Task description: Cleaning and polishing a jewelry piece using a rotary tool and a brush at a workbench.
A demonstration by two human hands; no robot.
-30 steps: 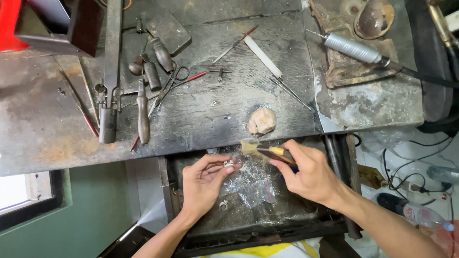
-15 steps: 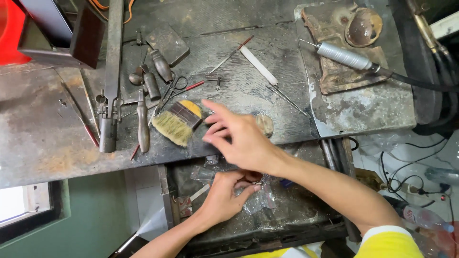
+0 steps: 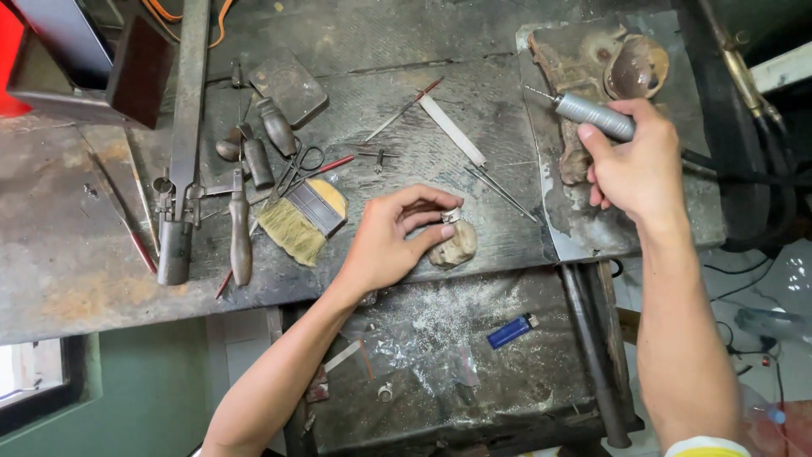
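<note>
My left hand [image 3: 394, 239] rests on the worn metal workbench [image 3: 68, 262] and pinches a small silver ring [image 3: 452, 216] between thumb and fingers, just above a beige putty lump [image 3: 457, 246]. My right hand [image 3: 636, 165] grips a grey rotary handpiece [image 3: 592, 115] with a thin bit pointing left, over a stained block [image 3: 575, 182] at the bench's right. A flat brush [image 3: 304, 219] with pale bristles lies on the bench just left of my left hand.
Files, scissors [image 3: 298, 167], pliers and wooden-handled tools lie at the bench's left and middle. A shell-like dish [image 3: 636, 68] sits at the top right. Below the bench an open drawer [image 3: 474, 381] holds plastic, dust and a blue lighter [image 3: 511, 331].
The brush has gone from my right hand to the bench. My left hand rose from the drawer to the putty lump with the ring. My right hand moved right and took the handpiece.
</note>
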